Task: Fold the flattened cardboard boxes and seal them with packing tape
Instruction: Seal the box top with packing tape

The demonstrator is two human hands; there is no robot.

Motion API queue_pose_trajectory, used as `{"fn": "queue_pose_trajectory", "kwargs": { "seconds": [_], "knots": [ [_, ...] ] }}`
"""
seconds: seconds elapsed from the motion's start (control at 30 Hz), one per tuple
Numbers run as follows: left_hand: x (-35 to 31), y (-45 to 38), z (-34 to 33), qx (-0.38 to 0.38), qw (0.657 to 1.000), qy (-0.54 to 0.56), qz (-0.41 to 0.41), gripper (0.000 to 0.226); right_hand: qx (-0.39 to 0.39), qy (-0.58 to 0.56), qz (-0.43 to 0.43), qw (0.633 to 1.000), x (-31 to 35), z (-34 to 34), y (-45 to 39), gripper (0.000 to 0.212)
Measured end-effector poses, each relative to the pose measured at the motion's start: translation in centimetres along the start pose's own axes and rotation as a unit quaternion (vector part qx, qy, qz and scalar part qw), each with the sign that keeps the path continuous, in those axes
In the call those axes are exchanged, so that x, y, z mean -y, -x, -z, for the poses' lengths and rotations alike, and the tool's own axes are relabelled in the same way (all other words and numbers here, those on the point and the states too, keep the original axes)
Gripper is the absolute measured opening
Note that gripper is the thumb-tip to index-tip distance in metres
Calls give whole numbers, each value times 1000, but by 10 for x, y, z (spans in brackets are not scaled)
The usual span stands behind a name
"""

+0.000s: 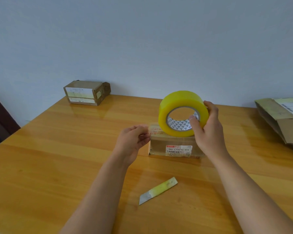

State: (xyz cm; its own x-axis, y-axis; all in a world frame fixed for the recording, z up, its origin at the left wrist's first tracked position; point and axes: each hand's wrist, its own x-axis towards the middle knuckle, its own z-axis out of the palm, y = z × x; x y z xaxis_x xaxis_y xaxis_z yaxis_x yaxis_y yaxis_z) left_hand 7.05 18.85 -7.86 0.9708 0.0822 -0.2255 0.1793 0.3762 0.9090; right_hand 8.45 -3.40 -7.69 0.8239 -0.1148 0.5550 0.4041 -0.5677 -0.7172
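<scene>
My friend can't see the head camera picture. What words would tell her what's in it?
A right hand holds a yellow tape roll on a small cardboard box while the left hand pinches the tape's loose end. A knife blade, another box and flattened cardboard lie on the wooden table.

Plain room: wooden table (57, 157) against a bare wall (142, 39)

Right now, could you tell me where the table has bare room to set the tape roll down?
Bare wood lies between the far box and the left hand, and right of the right hand up to the flattened cardboard. It is crowded around the near box, where the tape roll is held; a cutter blade lies nearer.
</scene>
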Motion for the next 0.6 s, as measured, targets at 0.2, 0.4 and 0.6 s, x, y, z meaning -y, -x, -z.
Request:
{"fn": "queue_pose_trajectory", "kwargs": {
  "seconds": [0.2,0.4,0.6],
  "knots": [
    [1,1,2,-10,999,37,12,16,28,-6,-36,999,3,3,0,56],
    [2,1,3,4,1000,-3,4,3,46,4,-49,998,7,2,-1,60],
    [2,-3,4,-18,1000,-8,-20,5,54,15,-46,997,13,2,-1,38]
  ]
}}
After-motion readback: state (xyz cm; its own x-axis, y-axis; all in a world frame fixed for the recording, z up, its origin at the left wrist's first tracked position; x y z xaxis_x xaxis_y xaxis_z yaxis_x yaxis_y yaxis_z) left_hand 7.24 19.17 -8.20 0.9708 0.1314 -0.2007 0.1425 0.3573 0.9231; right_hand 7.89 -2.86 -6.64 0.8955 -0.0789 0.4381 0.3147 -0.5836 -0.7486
